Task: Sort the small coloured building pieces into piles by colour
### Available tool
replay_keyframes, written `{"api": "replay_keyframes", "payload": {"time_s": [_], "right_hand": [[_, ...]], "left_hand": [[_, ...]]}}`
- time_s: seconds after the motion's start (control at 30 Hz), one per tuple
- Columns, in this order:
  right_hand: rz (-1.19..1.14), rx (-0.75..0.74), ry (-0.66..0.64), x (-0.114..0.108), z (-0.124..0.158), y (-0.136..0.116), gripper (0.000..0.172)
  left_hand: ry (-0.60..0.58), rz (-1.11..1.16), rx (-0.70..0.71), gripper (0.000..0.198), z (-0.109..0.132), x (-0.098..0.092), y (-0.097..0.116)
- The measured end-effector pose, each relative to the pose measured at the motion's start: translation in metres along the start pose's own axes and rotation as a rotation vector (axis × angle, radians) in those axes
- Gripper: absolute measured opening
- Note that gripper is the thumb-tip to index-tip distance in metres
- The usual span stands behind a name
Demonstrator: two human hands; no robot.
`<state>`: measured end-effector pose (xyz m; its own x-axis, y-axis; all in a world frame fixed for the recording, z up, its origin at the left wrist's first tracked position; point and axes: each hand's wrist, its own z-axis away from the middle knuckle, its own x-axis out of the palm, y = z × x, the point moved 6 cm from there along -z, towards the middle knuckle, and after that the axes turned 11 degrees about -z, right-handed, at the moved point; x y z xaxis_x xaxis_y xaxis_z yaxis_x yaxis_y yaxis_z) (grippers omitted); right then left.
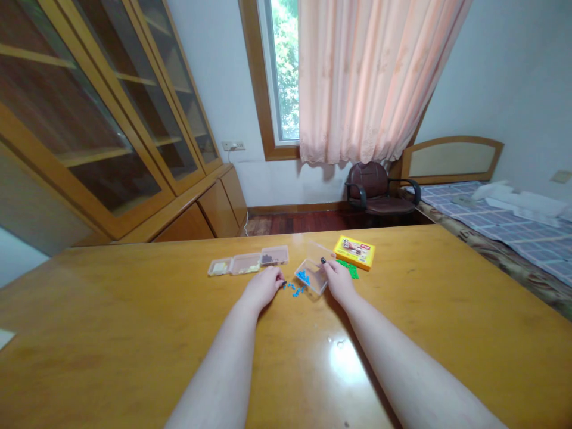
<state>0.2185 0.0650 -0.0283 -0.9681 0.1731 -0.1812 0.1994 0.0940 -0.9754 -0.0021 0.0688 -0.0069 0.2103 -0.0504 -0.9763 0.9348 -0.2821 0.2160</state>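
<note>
My right hand [338,279] grips a small clear plastic box [311,276], tilted toward the left, with blue pieces inside. Several small blue pieces [295,289] lie spilled on the wooden table [134,310] just left of the box. My left hand [264,285] rests beside them with its fingers curled, fingertips pinched at the blue pieces; what it holds is too small to make out. The box's clear lid [319,250] stands open behind it.
A row of three clear boxes [248,263] with pale and dark pieces lies beyond my left hand. A yellow packet [354,251] and green pieces [347,267] lie right of the tilted box. An armchair [379,190], a bed [504,220] and glass-door cabinets [111,119] stand behind the table.
</note>
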Motion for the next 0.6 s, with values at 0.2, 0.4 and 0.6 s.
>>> {"api": "replay_keyframes", "payload": {"time_s": [0.2,0.4,0.6], "right_hand": [[-0.011,0.01,0.006,-0.001,-0.001,0.0,0.041],[0.005,-0.003,0.011,-0.002,-0.001,0.002,0.037],[0.034,-0.025,-0.029,0.004,0.001,0.003,0.037]], "left_hand": [[-0.106,-0.01,-0.013,0.008,0.002,0.007,-0.002],[-0.11,-0.03,-0.019,0.011,0.0,0.009,-0.001],[0.204,0.089,0.035,0.012,-0.002,-0.011,0.017]]}}
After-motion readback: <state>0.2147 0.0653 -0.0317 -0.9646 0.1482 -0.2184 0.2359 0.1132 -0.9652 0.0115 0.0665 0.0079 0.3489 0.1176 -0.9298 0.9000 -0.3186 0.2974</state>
